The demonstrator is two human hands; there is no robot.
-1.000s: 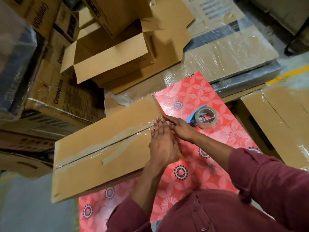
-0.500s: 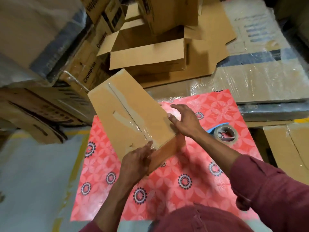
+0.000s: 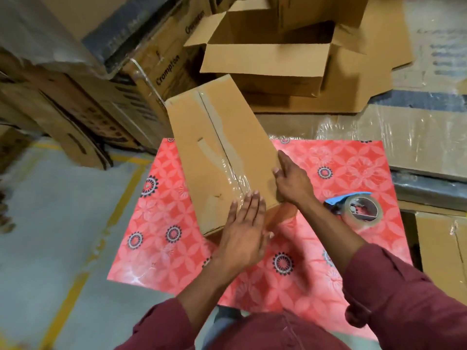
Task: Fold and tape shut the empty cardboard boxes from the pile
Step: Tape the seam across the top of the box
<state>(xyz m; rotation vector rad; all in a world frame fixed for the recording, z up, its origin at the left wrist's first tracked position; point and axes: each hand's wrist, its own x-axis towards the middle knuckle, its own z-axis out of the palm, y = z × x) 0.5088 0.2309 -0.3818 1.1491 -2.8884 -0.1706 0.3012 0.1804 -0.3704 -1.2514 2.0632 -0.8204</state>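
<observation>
Near end of taped box [image 3: 217, 157] under left hand [image 3: 243, 231].

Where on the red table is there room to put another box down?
The table's left side is bare, between the taped box and the near edge. There is also bare cloth behind the tape roll, at the far right corner. The middle is crowded: box, left hand, right hand.

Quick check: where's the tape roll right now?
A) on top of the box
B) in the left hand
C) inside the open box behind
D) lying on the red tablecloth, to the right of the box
D: the tape roll lies on the red tablecloth, right of the box, untouched by either hand.
</observation>
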